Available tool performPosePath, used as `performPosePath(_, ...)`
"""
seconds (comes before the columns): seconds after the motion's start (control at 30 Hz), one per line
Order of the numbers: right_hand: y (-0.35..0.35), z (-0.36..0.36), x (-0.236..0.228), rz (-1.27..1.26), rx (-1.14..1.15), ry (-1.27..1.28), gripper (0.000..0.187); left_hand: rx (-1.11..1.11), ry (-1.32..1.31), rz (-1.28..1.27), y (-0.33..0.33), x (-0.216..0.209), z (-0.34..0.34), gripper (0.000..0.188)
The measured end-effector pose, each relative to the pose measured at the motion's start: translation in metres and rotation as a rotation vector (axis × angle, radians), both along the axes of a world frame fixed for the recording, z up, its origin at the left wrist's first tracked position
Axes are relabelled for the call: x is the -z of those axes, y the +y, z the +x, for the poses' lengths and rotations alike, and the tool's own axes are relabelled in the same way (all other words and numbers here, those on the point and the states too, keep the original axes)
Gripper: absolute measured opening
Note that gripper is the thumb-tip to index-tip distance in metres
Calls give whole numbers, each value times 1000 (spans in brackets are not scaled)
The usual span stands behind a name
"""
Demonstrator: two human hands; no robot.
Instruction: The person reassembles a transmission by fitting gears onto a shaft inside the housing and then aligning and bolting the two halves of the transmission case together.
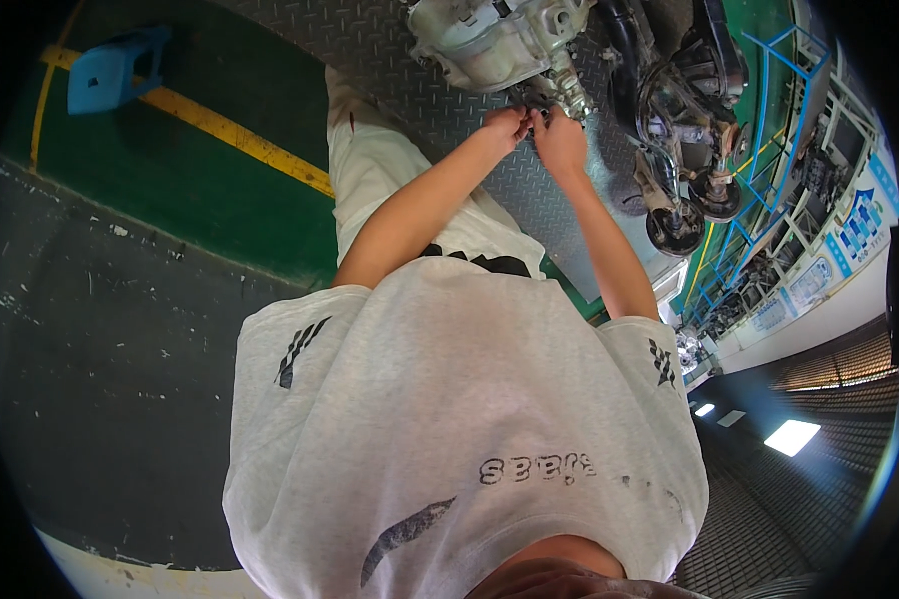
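A large silver-grey cast metal housing (494, 45), like a gearbox or engine casing, lies on a tread-plate metal surface (370, 40) at the top of the view. From its near side a narrower metal part (567, 88) sticks out toward me. Close beside that part, my left hand (507, 122) is closed, its fingertips pinched together. My right hand (559, 140) is closed too, thumb and fingers meeting almost against the left hand. Something small and dark shows between and just beyond the fingertips, too small to name.
Dark, greasy axle-like parts with round ends (684, 150) stand right of my right hand. Farther right are blue metal racks (769, 130) holding more machine parts. A blue plastic stool (118, 70) stands on the green floor (170, 190), near a yellow line (235, 140), at the far left.
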State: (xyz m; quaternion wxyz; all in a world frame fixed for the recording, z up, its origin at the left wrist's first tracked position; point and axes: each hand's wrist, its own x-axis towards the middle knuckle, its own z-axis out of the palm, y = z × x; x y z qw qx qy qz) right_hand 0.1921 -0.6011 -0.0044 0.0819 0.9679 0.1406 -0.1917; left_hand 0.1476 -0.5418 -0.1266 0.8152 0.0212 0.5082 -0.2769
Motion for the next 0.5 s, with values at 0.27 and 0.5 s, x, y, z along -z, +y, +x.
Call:
performPosePath(0.27, 7, 3, -10, 178, 443, 279, 49, 71, -43, -23, 9, -3, -1, 22)
performPosePath(0.5, -3, 6, -5, 150, 436, 190, 54, 72, -88, -45, 12, -5, 2, 32)
